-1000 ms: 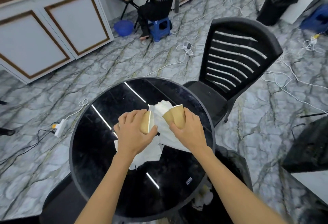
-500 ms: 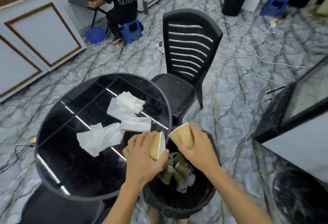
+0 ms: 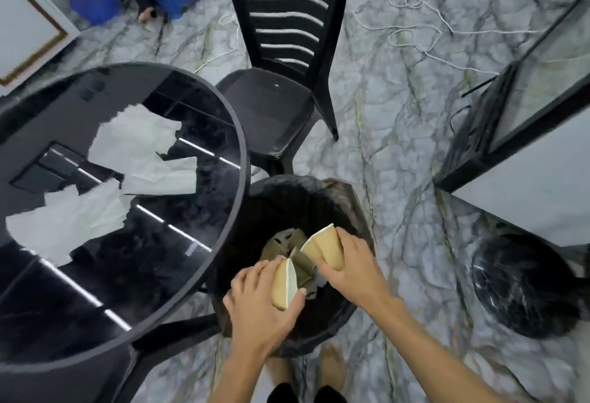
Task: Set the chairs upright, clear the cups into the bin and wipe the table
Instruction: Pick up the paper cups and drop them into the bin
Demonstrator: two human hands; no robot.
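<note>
We hold two paper cups over the bin (image 3: 348,191), which stands in the lower middle of the frame, just beside the round black table (image 3: 236,134). Our left hand (image 3: 258,303) is closed around the left cup (image 3: 282,284), with the fingers on its side and the thumb near its white rim. Our right hand (image 3: 354,268) grips the right cup (image 3: 324,247) by its body, and the open mouth of this cup points to the upper left. We think both cups are tilted and brought above the opening so that they fall straight inside when we let them go.

The bin has a black liner, and at its bottom we see several brown cups (image 3: 287,244) already lying there, together with something pale that is too small to name. So the clearing of cups seems almost finished.

On the table, in the left part of the frame, crumpled white paper napkins (image 3: 140,147) lie spread; no cups show on the visible part of it. The wiping is not yet done, in our judgement. One black chair (image 3: 277,105) stands upright in the upper middle, close to the table edge.
</note>
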